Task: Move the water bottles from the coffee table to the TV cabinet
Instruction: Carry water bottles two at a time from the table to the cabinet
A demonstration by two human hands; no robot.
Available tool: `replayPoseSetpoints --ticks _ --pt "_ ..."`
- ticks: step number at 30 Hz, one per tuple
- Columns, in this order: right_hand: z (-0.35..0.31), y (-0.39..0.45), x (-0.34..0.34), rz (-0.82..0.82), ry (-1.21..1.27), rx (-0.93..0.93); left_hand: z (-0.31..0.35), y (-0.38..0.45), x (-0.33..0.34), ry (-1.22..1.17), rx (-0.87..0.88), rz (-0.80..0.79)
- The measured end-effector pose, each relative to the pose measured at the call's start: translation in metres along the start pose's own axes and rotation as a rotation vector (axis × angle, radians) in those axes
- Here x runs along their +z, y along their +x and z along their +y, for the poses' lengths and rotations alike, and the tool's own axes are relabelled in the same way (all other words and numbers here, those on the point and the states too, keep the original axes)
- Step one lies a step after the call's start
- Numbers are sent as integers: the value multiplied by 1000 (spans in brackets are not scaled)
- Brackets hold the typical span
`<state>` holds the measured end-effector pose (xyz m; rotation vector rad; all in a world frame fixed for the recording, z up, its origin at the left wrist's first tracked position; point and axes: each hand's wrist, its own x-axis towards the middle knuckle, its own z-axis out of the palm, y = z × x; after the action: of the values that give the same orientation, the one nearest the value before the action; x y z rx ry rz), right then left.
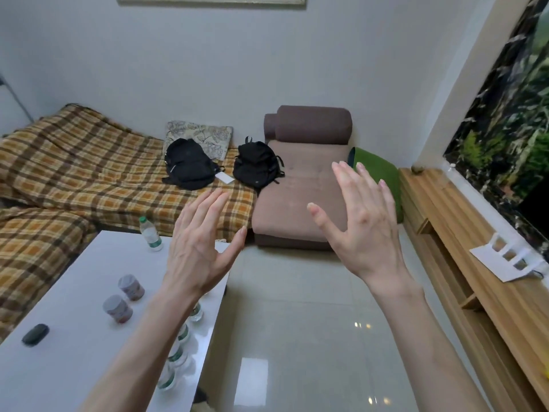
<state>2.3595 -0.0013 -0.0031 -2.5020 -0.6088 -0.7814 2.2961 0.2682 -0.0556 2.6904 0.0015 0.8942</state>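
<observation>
A clear water bottle (pixel 150 234) with a green label stands at the far edge of the white coffee table (pixel 74 361). Several more water bottles (pixel 178 355) stand in a row along the table's right edge, partly hidden under my left forearm. My left hand (pixel 202 242) is raised above the table's far right corner, fingers spread, holding nothing. My right hand (pixel 362 221) is raised over the floor between table and cabinet, fingers spread and empty. The wooden TV cabinet (pixel 463 248) runs along the right wall.
Two small cups (pixel 124 295) and a dark case (pixel 35 334) sit on the table. A plaid-covered sofa (pixel 74 173) with two black backpacks (pixel 190 163) lies behind, then a brown chaise (pixel 297 197). A white paper holder (pixel 508 260) rests on the cabinet. Shiny tile floor (pixel 297 337) separates table and cabinet.
</observation>
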Motion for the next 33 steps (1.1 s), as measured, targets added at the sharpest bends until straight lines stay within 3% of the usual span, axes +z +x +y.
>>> replayPoseSetpoints --ticks 18,26,33 --pt "17 204 199 -165 150 -276 -128 116 102 83 -324 103" --pt "-11 288 288 -227 256 -353 -208 164 120 126 -415 209" --pt "-51 331 349 -316 338 -488 -251 160 131 138 -558 263"
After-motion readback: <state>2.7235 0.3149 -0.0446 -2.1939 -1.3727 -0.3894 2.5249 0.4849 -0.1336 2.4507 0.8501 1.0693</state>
